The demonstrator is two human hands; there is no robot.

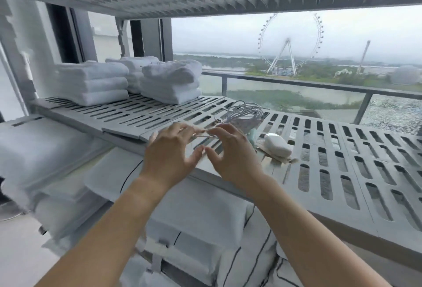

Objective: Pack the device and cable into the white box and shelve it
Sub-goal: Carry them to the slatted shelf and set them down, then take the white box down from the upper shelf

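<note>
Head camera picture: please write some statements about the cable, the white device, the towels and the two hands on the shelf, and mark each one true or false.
1. Both hands, left hand and right hand, pinch a strand of the white cable between them. True.
2. The coiled part of the cable lies beyond the hands on the slotted shelf. True.
3. The white device is held in the right hand. False: it lies on the shelf, to the right of that hand.
4. The folded towels lie on the shelf to the right of the device. False: they are stacked at the left.
5. A closed white box stands beside the towels. False: none shows there.
</note>
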